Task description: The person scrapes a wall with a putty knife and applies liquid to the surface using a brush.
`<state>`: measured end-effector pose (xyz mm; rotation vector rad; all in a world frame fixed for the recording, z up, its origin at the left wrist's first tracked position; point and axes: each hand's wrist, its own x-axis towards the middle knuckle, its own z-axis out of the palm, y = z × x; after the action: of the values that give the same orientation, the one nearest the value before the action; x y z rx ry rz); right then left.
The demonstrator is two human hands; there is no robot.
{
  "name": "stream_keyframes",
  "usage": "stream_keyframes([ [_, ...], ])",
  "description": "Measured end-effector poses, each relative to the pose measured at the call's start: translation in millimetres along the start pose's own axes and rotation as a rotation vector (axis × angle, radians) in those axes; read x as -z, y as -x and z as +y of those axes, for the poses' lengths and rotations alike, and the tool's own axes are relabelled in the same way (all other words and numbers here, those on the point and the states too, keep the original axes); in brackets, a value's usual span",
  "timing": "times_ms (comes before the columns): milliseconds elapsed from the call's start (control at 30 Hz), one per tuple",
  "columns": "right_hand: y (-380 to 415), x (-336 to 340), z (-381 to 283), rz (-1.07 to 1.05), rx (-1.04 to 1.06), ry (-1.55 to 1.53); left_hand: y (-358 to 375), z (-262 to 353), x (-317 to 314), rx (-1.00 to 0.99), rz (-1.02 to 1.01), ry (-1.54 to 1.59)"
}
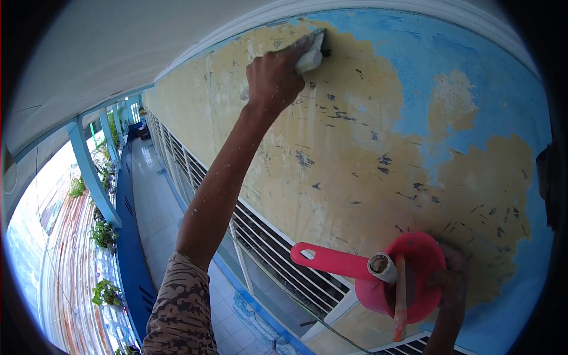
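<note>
High on the wall [367, 89], my left hand [275, 80] is closed round a scraper [312, 58], its blade against the yellowish patch near the blue paint. Low at the right, my right hand [448, 275] grips the rim of a pink dipper [425, 254], thumb over the edge. The dipper's long handle points left. A roll-shaped handle [381, 267] and a narrow stick or blade [400, 296] smeared with orange rest in the dipper. Its contents are hard to make out.
Louvred windows [284, 254] with white bars run along the wall below my left arm. A tiled walkway [152, 201] stretches away at the left, beside a blue ledge [133, 248], posts and potted plants [103, 235]. A thin cord crosses below the windows.
</note>
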<state>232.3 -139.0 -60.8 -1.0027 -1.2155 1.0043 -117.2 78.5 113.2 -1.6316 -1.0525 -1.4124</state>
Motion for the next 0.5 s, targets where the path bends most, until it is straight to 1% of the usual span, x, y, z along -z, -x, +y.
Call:
stream_keyframes([
  [67,-1,5,2,-0.038,0.013,-0.004,-16,-6,3,0.036,-0.023,0.005],
  [133,0,5,3,-0.031,0.015,0.004,-4,1,2,-0.020,-0.018,-0.030],
  [200,0,5,2,-0.029,0.027,0.007,15,4,1,-0.106,0.033,0.013],
  [233,-1,1,1,-0.030,0.033,0.000,16,4,2,-0.049,-0.040,0.004],
  [267,0,0,-1,-0.034,0.028,0.006,16,2,1,-0.045,-0.039,0.004],
  [333,-1,1,-2,-0.025,0.011,0.009,15,-2,-2,-0.099,0.046,0.042],
  [400,0,0,0,-0.023,-0.016,0.015,16,0,-2,-0.090,0.031,0.034],
  [500,1,2,1,-0.031,0.014,-0.024,19,7,-2,-0.067,0.019,0.010],
])
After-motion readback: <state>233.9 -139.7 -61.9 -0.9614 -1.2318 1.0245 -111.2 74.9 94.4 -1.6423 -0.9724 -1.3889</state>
